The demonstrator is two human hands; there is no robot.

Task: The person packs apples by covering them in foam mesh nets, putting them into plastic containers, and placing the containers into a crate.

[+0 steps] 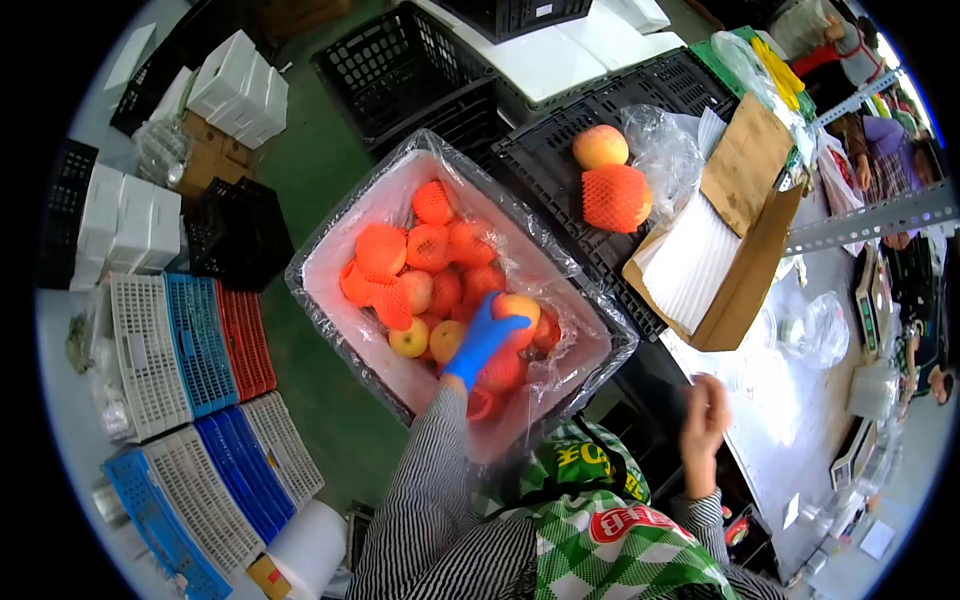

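My left hand [482, 345], in a blue glove, reaches into a plastic-lined crate [335, 225] of fruit. Its fingers are closed around a yellow-red peach [520, 310]. Around it lie several peaches in orange foam nets [381, 252], with bare ones such as a yellow peach [410, 338] among them. Clear film covers part of the crate's near right side. My right hand [705, 412] is bare and raised beside the metal table, away from the crate; motion smears its fingers, so I cannot tell whether it holds anything.
On black crates [540, 165] at the right sit a bare peach [600, 147], a netted peach [615, 198], a plastic bag [662, 155] and a cardboard box [735, 290] of white foam sheets. Stacked baskets [150, 350] stand left. Other people are at far right.
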